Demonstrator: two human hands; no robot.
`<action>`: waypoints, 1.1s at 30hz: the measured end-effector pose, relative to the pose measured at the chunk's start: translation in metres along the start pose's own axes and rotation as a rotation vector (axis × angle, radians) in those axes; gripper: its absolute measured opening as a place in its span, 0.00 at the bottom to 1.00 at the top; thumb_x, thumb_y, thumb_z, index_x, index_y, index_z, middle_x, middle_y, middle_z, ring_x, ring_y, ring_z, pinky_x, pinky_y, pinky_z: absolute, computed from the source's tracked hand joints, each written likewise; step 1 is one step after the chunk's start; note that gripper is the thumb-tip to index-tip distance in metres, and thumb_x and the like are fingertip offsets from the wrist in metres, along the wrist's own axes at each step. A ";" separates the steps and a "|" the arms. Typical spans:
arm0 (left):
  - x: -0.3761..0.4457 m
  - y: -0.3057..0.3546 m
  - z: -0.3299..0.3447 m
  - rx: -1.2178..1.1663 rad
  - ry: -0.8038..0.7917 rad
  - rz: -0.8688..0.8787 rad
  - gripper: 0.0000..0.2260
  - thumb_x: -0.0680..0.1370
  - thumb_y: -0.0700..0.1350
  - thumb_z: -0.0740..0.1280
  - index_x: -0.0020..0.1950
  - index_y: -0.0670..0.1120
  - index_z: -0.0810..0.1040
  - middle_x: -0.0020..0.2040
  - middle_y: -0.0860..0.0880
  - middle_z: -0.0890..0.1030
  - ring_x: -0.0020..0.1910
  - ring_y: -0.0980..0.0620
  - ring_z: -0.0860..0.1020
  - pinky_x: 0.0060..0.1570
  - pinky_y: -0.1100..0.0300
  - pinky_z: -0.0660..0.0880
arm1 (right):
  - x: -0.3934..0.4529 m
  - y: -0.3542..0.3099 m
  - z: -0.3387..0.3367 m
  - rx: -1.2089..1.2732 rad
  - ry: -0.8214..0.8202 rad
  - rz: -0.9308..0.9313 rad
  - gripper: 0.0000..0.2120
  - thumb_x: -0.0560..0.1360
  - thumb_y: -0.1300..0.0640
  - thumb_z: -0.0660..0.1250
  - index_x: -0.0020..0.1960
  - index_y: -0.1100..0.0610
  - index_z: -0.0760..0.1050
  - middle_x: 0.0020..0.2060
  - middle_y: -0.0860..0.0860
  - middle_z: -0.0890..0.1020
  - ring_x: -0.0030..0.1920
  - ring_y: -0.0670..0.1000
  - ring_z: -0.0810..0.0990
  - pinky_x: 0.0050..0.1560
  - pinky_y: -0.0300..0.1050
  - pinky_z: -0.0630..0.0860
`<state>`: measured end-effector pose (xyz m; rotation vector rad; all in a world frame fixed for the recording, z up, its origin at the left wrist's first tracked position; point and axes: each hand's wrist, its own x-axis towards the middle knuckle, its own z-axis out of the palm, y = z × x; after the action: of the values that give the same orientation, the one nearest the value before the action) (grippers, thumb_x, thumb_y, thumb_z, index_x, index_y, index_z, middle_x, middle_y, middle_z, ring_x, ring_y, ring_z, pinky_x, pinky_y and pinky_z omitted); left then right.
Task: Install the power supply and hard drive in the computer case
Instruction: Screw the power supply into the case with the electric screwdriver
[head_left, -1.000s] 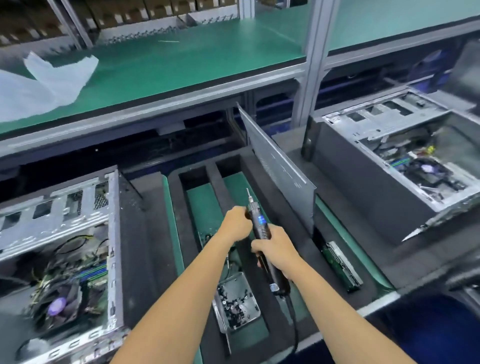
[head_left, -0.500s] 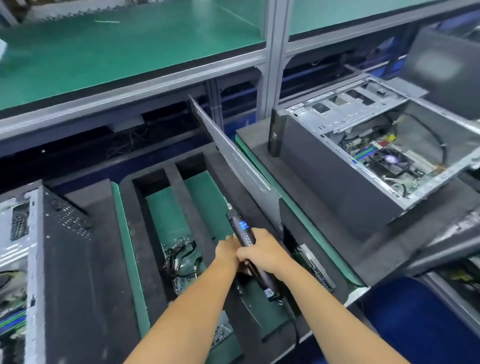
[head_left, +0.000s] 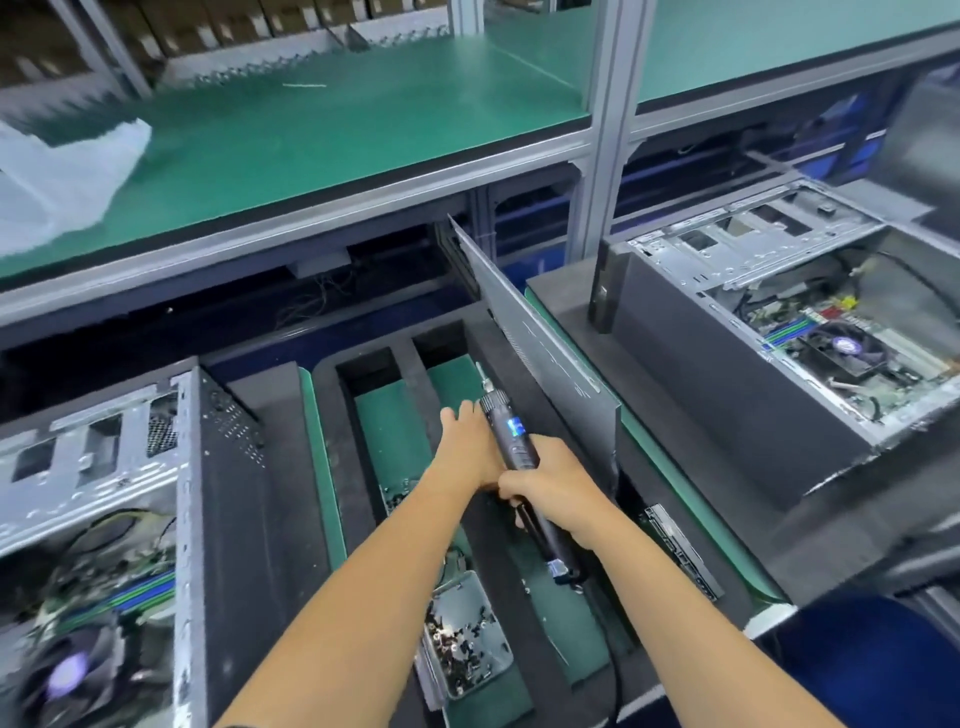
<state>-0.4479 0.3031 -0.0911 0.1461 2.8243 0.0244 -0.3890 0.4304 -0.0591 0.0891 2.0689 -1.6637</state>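
Head swung back left since half a second ago: the left computer case fills the left edge again with its board and fan showing, where a moment back only its dark side panel was in view. The right computer case has slid toward the right edge. So the view matches the one-second-ago framing more than the last one.

Hands barely moved relative to each other. Right hand is wrapped round the body of the electric screwdriver, tip pointing up and away, cord trailing down toward the person. Left hand sits against the tool near the chuck, fingers straighter than a second ago, when it looked fisted; whether it's actually gripping or just steadying, can't tell from this angle.

Hard drive lies in the foam tray's right slot, just right of the hands, untouched. No power supply I can pick out. Screw box sits below the left forearm, full of screws.

My read: fiddling with the bit, nothing going into a case yet. Loose side panel stands on edge between tray and right case.
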 end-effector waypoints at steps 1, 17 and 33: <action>-0.004 -0.006 -0.010 -0.094 0.109 0.006 0.18 0.72 0.52 0.62 0.58 0.46 0.70 0.56 0.44 0.69 0.56 0.44 0.67 0.54 0.51 0.63 | -0.002 -0.007 0.002 0.034 0.013 -0.026 0.07 0.65 0.67 0.68 0.40 0.58 0.72 0.30 0.53 0.75 0.30 0.54 0.73 0.35 0.49 0.74; -0.142 -0.157 -0.103 -0.985 0.556 -0.316 0.35 0.67 0.58 0.72 0.69 0.50 0.63 0.60 0.50 0.73 0.54 0.50 0.73 0.47 0.57 0.68 | -0.045 -0.124 0.112 0.174 -0.086 -0.248 0.08 0.70 0.69 0.69 0.40 0.61 0.70 0.30 0.57 0.74 0.26 0.55 0.73 0.30 0.47 0.75; -0.313 -0.342 -0.055 -1.046 0.278 -0.369 0.36 0.69 0.63 0.72 0.69 0.51 0.62 0.69 0.45 0.64 0.60 0.47 0.72 0.61 0.49 0.72 | -0.100 -0.146 0.340 -0.030 -0.136 -0.197 0.14 0.73 0.54 0.75 0.52 0.52 0.73 0.55 0.47 0.78 0.43 0.45 0.80 0.40 0.36 0.76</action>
<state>-0.2019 -0.0696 0.0465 -0.6410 2.6383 1.4656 -0.2407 0.0988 0.0634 -0.2387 2.0527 -1.7002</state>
